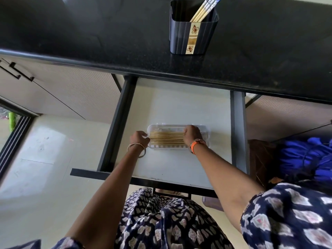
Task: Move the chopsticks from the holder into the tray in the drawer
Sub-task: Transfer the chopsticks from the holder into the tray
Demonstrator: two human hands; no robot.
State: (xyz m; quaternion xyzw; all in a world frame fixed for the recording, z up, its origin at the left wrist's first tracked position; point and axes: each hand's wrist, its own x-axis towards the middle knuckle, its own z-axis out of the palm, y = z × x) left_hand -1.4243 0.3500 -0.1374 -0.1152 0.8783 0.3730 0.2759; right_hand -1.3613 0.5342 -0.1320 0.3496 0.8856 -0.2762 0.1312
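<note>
A dark holder [194, 33] stands on the black counter, with several chopsticks [204, 9] leaning in it toward the right. Below, the open drawer [179, 108] holds a clear plastic tray [161, 147] with several wooden chopsticks [167, 138] lying side by side. My left hand [139, 138] grips the tray's left end. My right hand [192, 134] rests on the right part of the tray, fingers curled down over the chopstick ends and hiding them.
The black counter [89, 42] overhangs the back of the drawer. The drawer's dark front panel [143, 178] is close to my body. Cabinet fronts with dark handles [16, 71] lie to the left, and a blue bundle [305, 159] to the right.
</note>
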